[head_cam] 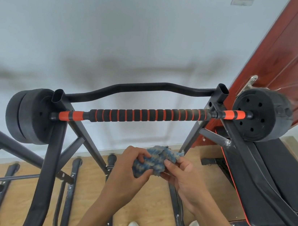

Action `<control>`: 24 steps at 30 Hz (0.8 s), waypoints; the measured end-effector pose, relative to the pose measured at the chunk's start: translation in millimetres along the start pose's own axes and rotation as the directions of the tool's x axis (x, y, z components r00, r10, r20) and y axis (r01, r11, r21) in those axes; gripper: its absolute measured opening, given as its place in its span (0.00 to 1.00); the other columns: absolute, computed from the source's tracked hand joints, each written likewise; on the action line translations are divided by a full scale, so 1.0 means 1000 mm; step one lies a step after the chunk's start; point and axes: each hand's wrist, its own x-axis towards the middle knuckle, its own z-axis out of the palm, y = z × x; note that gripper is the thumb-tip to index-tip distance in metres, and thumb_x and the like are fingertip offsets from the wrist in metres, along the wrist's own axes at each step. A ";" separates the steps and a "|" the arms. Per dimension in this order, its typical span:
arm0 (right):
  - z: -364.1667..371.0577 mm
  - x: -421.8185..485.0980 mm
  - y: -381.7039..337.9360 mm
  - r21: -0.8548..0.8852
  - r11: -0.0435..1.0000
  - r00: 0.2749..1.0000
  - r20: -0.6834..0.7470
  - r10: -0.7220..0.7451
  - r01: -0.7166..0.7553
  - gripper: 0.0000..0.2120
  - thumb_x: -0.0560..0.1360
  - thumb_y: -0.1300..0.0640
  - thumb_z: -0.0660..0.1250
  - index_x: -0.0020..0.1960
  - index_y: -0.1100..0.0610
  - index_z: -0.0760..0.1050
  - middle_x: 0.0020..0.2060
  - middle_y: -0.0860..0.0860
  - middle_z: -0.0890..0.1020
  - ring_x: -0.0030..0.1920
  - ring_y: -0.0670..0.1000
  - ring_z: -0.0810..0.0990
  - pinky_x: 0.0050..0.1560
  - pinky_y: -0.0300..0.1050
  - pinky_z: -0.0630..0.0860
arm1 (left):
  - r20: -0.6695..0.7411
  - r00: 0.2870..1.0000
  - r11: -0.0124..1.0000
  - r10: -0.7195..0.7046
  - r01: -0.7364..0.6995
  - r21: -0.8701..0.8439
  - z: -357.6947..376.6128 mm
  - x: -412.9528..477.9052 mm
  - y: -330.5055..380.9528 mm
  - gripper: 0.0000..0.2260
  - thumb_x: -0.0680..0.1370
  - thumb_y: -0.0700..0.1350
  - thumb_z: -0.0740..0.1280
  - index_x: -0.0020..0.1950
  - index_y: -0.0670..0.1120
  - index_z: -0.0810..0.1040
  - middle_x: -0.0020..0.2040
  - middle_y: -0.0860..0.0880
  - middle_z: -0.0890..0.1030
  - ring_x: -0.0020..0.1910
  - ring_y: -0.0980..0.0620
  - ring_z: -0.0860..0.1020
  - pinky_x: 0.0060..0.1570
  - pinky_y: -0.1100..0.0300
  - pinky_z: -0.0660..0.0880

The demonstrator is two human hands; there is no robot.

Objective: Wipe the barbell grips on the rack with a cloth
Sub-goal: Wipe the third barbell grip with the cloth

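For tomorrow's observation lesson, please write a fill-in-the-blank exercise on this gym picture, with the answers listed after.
1. Both hands, the left hand and right hand, hold a crumpled ____ and beige cloth.
2. The barbell rests across the ____.
3. Its foam grip is banded black and ____.
4. The cloth is ____ the barbell, not touching it.

Answers: blue; rack; orange; below

Fuzzy knitted cloth (157, 159), ribbed foam barbell grips (149, 115), matt black metal rack (51, 157)
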 end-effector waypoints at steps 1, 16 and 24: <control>0.000 -0.001 0.001 -0.023 1.000 1.000 -0.007 -0.009 0.009 0.11 0.82 0.63 0.63 0.63 0.59 0.79 0.56 0.56 0.85 0.58 0.56 0.84 0.60 0.53 0.79 | -0.018 1.000 1.000 0.013 -0.012 0.013 0.000 -0.001 0.001 0.17 0.76 0.42 0.76 0.57 0.59 0.75 0.53 0.58 0.74 0.57 0.53 0.77 0.51 0.57 0.81; -0.007 -0.007 0.015 -0.032 0.999 0.997 -0.073 0.028 -0.031 0.12 0.82 0.66 0.62 0.61 0.59 0.80 0.53 0.58 0.86 0.55 0.58 0.85 0.51 0.49 0.81 | 0.039 0.900 0.859 -0.435 0.428 -0.280 0.003 0.004 0.008 0.13 0.81 0.33 0.58 0.52 0.50 0.75 0.44 0.47 0.83 0.39 0.51 0.77 0.36 0.59 0.73; -0.010 -0.013 0.013 -0.221 0.975 0.995 -0.101 0.015 -0.037 0.13 0.82 0.64 0.61 0.60 0.54 0.81 0.50 0.54 0.87 0.52 0.56 0.86 0.56 0.60 0.82 | 0.593 0.583 0.229 -0.555 0.793 -0.565 0.012 0.001 -0.027 0.22 0.78 0.45 0.70 0.68 0.34 0.78 0.65 0.32 0.80 0.60 0.35 0.79 0.62 0.43 0.73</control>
